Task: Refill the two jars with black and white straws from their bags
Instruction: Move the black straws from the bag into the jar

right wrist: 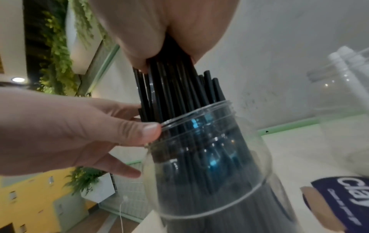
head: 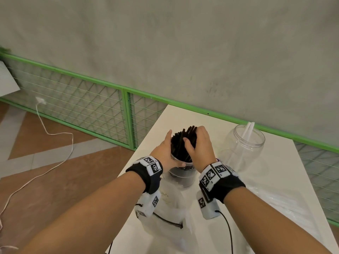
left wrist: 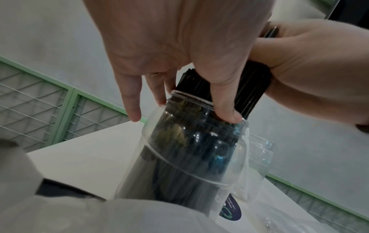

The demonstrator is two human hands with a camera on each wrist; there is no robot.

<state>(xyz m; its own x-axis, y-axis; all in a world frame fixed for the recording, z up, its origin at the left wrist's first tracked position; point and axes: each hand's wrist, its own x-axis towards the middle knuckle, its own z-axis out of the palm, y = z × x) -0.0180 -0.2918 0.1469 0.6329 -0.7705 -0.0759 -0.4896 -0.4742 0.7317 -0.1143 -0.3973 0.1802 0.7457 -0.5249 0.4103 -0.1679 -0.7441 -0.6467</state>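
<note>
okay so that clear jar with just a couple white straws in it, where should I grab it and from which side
Probably around its straight wall just below the shoulder of the clear jar, coming from its near right side. It stands upright on the white table; the white straws poke out of the open mouth, and both hands occupy its left.

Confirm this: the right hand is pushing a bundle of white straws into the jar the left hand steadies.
Not quite: the straws are black, not white, as the head view shows. The right hand does grip them in the jar that the left hand steadies.
</note>
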